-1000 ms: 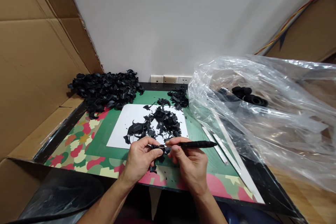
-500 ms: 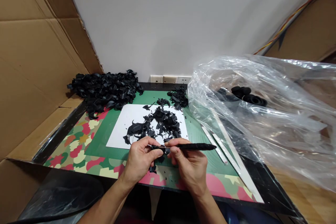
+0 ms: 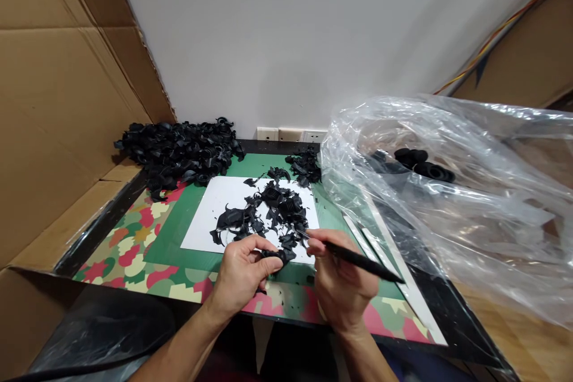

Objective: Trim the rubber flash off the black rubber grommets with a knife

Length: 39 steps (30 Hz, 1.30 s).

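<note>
A black rubbery piece (image 3: 283, 255) is pinched between the thumb and fingers of my left hand (image 3: 245, 268), over the front edge of a white sheet (image 3: 201, 224). My right hand (image 3: 341, 283) grips a black-handled tool (image 3: 362, 261) like a pen. Its thin metal tip points up and left, at the dark scraps (image 3: 286, 206) scattered on the sheet. The sheet lies on a green mat (image 3: 168, 239).
A large heap of black scraps (image 3: 183, 152) sits at the back left, beside a cardboard wall (image 3: 58, 71). A clear plastic bag (image 3: 487, 221) with round black parts (image 3: 423, 164) covers the right side. White strips (image 3: 398, 268) lie partly under it.
My right hand has moved right and slightly down, drawing the tool away from the piece in my left hand. The tool now slants, its handle end lower. My left hand has barely shifted.
</note>
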Tool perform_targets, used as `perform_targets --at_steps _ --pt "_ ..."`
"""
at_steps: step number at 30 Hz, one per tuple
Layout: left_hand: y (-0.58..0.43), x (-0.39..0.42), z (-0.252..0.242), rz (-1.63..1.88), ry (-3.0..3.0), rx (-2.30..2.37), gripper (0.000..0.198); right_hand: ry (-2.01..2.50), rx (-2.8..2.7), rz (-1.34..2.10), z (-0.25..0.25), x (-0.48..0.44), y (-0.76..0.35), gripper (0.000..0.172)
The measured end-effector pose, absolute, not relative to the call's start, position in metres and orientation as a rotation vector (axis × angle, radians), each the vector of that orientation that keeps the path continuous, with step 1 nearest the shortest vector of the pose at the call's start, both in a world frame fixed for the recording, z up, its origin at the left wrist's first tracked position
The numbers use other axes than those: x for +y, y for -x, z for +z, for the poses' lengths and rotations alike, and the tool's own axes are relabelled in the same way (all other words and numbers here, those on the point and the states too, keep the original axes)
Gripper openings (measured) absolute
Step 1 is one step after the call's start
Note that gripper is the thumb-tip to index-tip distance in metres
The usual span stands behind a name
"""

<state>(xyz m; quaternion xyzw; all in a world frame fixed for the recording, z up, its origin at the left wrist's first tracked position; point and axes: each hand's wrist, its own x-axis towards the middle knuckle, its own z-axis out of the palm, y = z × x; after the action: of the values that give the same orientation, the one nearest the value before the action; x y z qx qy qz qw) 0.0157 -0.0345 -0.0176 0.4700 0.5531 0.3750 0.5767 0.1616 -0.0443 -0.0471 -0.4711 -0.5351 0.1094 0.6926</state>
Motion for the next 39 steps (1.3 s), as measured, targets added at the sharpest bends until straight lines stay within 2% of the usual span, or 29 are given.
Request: perform_targets --at_steps 2,5,10,23,34,39 --pt "-0.014 -0.033 -0.019 0.881 -1.082 1.299 0.023 1.101 -1.065 0.462 -0.047 -0.045 -0.165 0.004" --pt "-0.013 -0.030 -0.023 0.888 -1.067 1.301 0.025 1.044 -0.925 0.736 -0.048 -0.049 -0.165 0.012" --pt "-0.012 -0.030 -0.024 0.892 -1.072 1.299 0.023 0.969 -0.914 0.907 -0.052 -0.052 -0.160 0.014" --pt "-0.011 -0.026 -0.024 1.045 -1.205 1.219 0.016 0.931 -1.000 0.921 -0.050 -0.049 -0.151 0.007" --pt "-0.007 -0.026 -0.029 1.078 -1.428 1.266 0.010 0.947 -1.055 0.951 -0.049 -0.047 -0.153 0.015" --pt "-0.007 -0.025 -0.030 1.052 -1.427 1.264 0.010 0.923 -1.250 0.740 -0.050 -0.049 -0.155 0.005"
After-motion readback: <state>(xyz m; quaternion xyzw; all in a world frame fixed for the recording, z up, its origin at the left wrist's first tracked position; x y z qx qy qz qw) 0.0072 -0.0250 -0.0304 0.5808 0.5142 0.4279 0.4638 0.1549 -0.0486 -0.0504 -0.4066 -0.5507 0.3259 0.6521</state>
